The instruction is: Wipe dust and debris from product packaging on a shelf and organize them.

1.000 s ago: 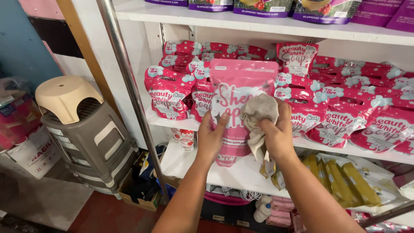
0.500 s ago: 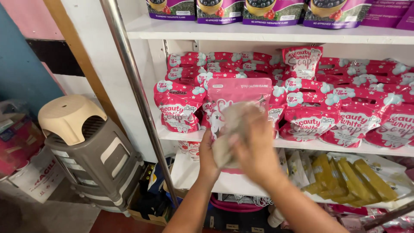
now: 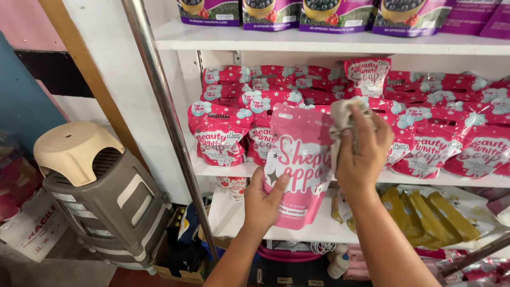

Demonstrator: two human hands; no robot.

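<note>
Two hands busy: left hand (image 3: 265,199) fingers gripping the pink pouch (image 3: 300,165) from below, right hand (image 3: 361,151) clenched on the grey cloth (image 3: 342,119) — brace the pouch steady and wipe flat.

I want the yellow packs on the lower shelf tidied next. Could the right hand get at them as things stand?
Probably not straight away: the right hand is pressing a grey cloth against the pink pouch. Otherwise nothing blocks the yellow packs just below.

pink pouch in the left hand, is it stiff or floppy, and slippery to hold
The pink pouch probably holds its shape: it stands flat with only the left hand gripping its lower edge. Its glossy film looks somewhat slippery. It seems light, since the right hand presses a cloth against it without buckling it.
</note>
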